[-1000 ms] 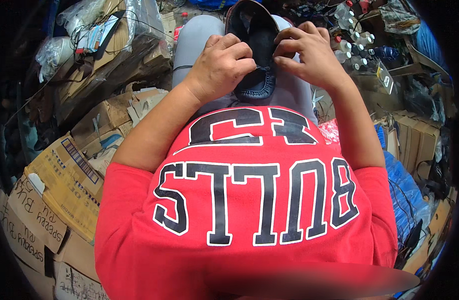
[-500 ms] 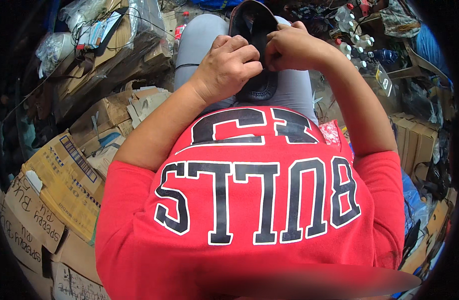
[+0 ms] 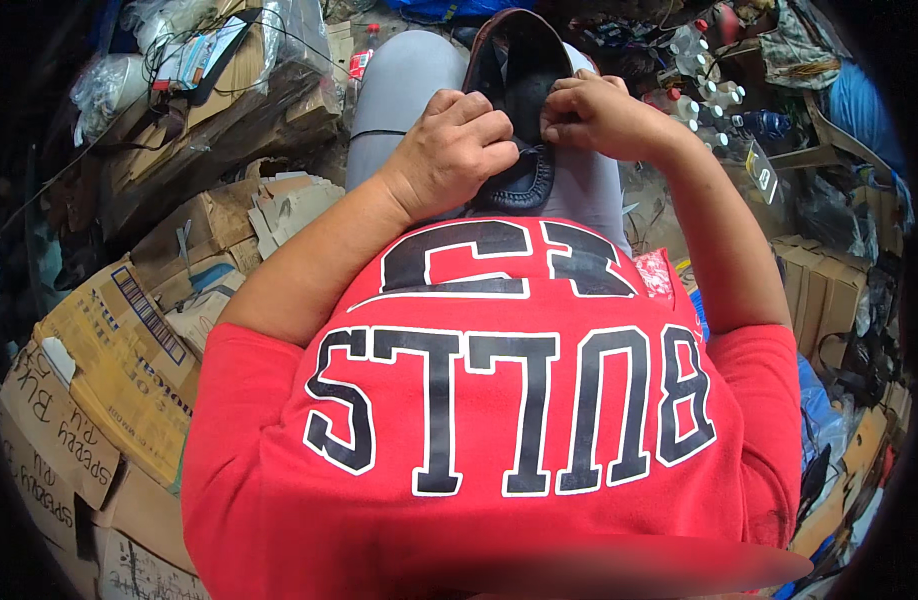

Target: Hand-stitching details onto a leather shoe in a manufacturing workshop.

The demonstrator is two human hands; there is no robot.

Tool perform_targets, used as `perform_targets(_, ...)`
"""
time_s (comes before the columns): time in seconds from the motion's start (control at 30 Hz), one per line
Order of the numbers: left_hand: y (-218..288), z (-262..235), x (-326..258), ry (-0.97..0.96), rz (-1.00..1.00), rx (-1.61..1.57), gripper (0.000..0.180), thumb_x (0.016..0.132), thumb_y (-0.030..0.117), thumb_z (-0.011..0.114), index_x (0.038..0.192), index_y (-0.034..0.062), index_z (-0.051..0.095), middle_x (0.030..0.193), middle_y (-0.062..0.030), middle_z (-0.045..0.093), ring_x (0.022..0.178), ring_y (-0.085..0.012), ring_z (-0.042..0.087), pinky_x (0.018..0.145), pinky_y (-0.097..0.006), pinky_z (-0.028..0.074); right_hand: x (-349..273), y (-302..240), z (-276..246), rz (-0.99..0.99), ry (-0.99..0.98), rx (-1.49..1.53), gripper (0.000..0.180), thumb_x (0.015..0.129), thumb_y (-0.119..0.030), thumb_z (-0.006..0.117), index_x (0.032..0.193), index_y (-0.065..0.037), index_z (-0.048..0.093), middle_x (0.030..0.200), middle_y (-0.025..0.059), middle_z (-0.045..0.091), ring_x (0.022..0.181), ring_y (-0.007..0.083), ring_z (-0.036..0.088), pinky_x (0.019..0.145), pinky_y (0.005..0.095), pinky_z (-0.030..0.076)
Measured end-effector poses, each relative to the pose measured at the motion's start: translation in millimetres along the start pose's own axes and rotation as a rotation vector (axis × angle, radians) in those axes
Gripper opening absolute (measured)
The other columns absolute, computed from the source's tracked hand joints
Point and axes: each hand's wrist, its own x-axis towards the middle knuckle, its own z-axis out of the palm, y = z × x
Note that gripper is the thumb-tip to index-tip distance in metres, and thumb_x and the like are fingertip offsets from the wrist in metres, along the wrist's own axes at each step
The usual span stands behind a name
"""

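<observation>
A dark leather shoe (image 3: 519, 188) rests lengthwise on my lap between my thighs, its opening facing up. Puckered stitching rings the toe, which points toward my body, and a brown edge shows round the far heel end. My left hand (image 3: 461, 148) is closed at the shoe's left side, fingertips pinched together over the toe area. On the opposite side my right hand (image 3: 587, 115) is also closed in a pinch, close to the shoe's right edge. A thin pale line, perhaps thread, shows faintly between the hands. What either pinch holds is too small to make out.
Flattened cardboard boxes (image 3: 119, 365) pile up at my left. Beyond them is a stack (image 3: 209, 110) with plastic wrap and cords. Several plastic bottles (image 3: 704, 90) stand at the far right, with brown cardboard (image 3: 821, 295) nearer. A red-labelled bottle (image 3: 360, 62) stands by my left knee.
My hands have drawn slightly apart, the right one moving right and the left one down a little. More of the shoe's inside and toe now shows between them.
</observation>
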Motion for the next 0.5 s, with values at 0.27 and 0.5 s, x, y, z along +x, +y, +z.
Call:
perform_targets(0.27,1,0,5,0.025,0.054,0.01,0.011,0.069,0.011,0.065,0.079,0.0139,0.065,0.086,0.0004,0.059,0.091,-0.0182,0.055,0.086,-0.033,0.039,13,-15,-12,0.098,-0.182,-0.146,0.016,0.075,-0.03,0.07,0.085,-0.018,0.073,0.091,0.0006,0.062,0.107,0.0223,0.049,0.098,0.0464,0.026)
perform_targets(0.5,-1,1,2,-0.015,0.015,-0.005,0.009,0.07,0.01,0.066,0.078,0.014,0.064,0.086,-0.0004,0.059,0.09,-0.0189,0.055,0.086,-0.033,0.039,11,-2,4,0.025,0.017,-0.014,0.021,0.068,-0.03,0.067,0.083,-0.018,0.074,0.082,0.0011,0.069,0.096,0.0212,0.058,0.093,0.0454,0.028)
